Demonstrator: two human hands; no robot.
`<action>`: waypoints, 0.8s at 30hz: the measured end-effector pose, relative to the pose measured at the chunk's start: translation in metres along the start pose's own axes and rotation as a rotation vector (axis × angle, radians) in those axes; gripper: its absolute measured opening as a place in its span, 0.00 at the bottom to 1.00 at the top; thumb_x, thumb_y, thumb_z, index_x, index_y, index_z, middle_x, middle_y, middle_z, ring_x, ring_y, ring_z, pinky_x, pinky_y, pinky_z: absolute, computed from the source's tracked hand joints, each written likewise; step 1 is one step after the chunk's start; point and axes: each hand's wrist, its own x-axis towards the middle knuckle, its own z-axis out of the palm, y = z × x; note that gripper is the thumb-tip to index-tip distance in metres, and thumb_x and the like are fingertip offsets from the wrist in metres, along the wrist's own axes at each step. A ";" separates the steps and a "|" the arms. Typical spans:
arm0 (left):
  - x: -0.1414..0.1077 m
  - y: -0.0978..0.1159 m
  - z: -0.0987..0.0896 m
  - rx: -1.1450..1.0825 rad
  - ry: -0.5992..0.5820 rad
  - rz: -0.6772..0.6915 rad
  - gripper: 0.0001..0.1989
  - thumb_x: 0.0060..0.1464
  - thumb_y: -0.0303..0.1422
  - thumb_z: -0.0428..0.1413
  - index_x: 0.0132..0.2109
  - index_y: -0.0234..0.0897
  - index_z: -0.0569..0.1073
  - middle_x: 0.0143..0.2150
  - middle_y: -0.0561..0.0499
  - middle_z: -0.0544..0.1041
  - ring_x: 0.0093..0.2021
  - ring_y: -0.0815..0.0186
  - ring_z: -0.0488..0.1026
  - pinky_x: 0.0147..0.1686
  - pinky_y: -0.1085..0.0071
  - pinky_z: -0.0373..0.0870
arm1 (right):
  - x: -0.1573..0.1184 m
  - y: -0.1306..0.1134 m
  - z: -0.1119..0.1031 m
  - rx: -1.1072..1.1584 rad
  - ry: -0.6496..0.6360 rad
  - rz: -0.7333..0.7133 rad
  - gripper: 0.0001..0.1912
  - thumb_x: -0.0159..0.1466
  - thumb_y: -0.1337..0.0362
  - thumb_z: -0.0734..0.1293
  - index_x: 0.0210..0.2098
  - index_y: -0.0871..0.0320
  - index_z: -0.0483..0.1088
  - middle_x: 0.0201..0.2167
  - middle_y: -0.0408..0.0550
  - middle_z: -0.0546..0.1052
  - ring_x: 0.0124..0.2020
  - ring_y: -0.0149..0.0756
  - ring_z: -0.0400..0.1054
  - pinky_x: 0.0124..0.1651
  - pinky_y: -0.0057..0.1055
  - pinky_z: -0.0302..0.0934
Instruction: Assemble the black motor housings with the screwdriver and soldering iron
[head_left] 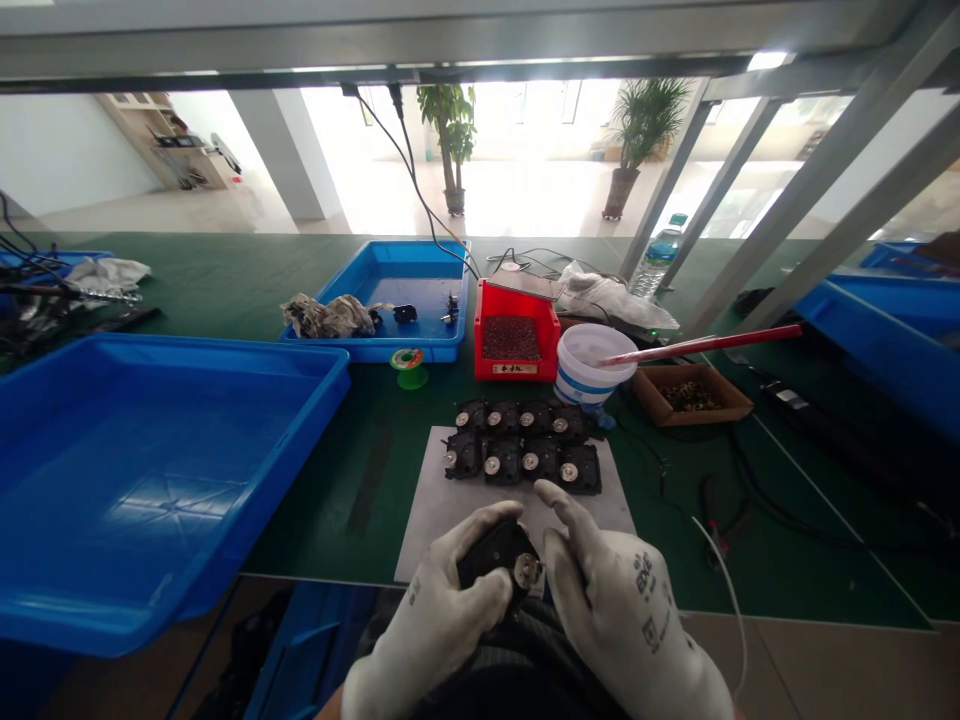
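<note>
In my gloved left hand point(450, 600) I hold a black plastic housing point(491, 555), thumb across its near side and fingers round the far side. A round silvery metal disc point(527, 571) sits at its right end. My gloved right hand point(619, 590) is just right of that disc, index finger stretched forward and apart from the thumb, and I see nothing held in it. Whether it touches the housing I cannot tell. Beyond both hands, several similar black housings point(502, 461) with metal discs stand in two rows on a pale sheet point(427, 500).
A large blue tray point(300, 400) is at left, with a smaller blue tray point(375, 350) behind. A red bin point(517, 370) of small dark parts, a white bucket point(592, 365) with a red stick point(712, 343), and a cardboard box point(690, 410) line the back right. Pliers point(716, 530) lie at right.
</note>
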 end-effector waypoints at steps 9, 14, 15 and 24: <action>-0.002 0.001 0.000 0.060 -0.007 0.010 0.29 0.50 0.27 0.56 0.61 0.39 0.77 0.60 0.48 0.81 0.61 0.51 0.76 0.59 0.64 0.73 | 0.000 -0.002 0.001 0.008 0.036 0.001 0.18 0.73 0.65 0.59 0.56 0.63 0.73 0.22 0.45 0.81 0.17 0.38 0.74 0.24 0.31 0.65; -0.001 0.001 0.000 0.058 -0.008 0.005 0.29 0.49 0.26 0.56 0.60 0.38 0.77 0.54 0.48 0.84 0.51 0.54 0.80 0.51 0.66 0.76 | -0.002 -0.002 0.002 -0.006 0.021 0.002 0.19 0.73 0.65 0.59 0.57 0.62 0.73 0.22 0.44 0.81 0.18 0.39 0.75 0.25 0.32 0.66; -0.001 0.001 0.000 0.050 -0.012 -0.002 0.30 0.49 0.26 0.56 0.60 0.38 0.77 0.53 0.48 0.84 0.48 0.55 0.80 0.48 0.67 0.77 | -0.002 -0.003 0.002 -0.004 0.023 -0.001 0.18 0.73 0.65 0.59 0.57 0.62 0.73 0.23 0.45 0.81 0.19 0.39 0.75 0.25 0.32 0.66; -0.002 0.007 0.002 0.028 -0.031 -0.041 0.30 0.48 0.27 0.55 0.60 0.36 0.76 0.48 0.49 0.85 0.42 0.59 0.80 0.41 0.69 0.77 | 0.002 -0.002 0.001 -0.006 0.051 -0.055 0.17 0.73 0.66 0.58 0.55 0.64 0.74 0.27 0.49 0.85 0.20 0.39 0.77 0.26 0.32 0.67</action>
